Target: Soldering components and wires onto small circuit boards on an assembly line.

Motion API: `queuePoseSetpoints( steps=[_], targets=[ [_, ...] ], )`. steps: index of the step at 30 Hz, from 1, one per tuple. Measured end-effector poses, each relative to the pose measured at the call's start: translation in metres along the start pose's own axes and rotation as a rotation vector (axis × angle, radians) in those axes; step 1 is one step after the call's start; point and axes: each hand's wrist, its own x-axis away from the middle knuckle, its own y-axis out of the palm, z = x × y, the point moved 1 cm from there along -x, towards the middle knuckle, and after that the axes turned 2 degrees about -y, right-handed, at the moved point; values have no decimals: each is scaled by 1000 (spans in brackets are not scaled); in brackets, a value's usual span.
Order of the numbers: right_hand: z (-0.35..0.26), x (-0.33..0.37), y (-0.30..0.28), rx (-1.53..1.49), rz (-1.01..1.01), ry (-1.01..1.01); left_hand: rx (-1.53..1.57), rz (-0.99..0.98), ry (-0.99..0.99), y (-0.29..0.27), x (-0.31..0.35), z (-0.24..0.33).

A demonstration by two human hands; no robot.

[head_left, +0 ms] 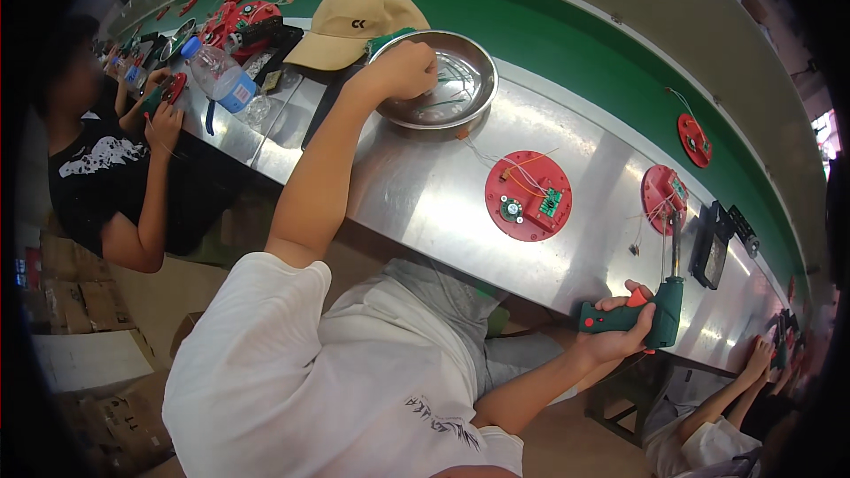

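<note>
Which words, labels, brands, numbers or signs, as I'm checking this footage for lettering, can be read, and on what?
I won't copy wording, only place it:
Tan cap: dark letters on its front, readable.
White shirt: dark, slanted, stylised lettering on the chest.
Plastic bottle: blue label, print too small to read.
Cardboard box: dark marks, too blurred to read fully.

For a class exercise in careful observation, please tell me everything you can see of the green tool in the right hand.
The green tool is pistol-shaped, with a dark green body that looks like plastic. Its handle lies sideways, with small red spots; a red part, perhaps the trigger, shows by the fingers. A slim metallic shaft runs from the body toward the picture's top, ending at or over a red disc; contact is unclear. The right hand grips the handle.
</note>
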Motion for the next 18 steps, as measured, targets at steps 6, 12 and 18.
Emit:
queuePoseSetpoints(
  steps=[6,12,18],
  targets=[
    [3,-2,-16,-34,-53,-11,135,155,30,-6,4,-2],
    [7,-1,-9,-7,22,-74,440,353,77,-10,-4,-20],
    [6,1,-12,19,-15,-53,683,334,126,-17,3,12]
  ],
)
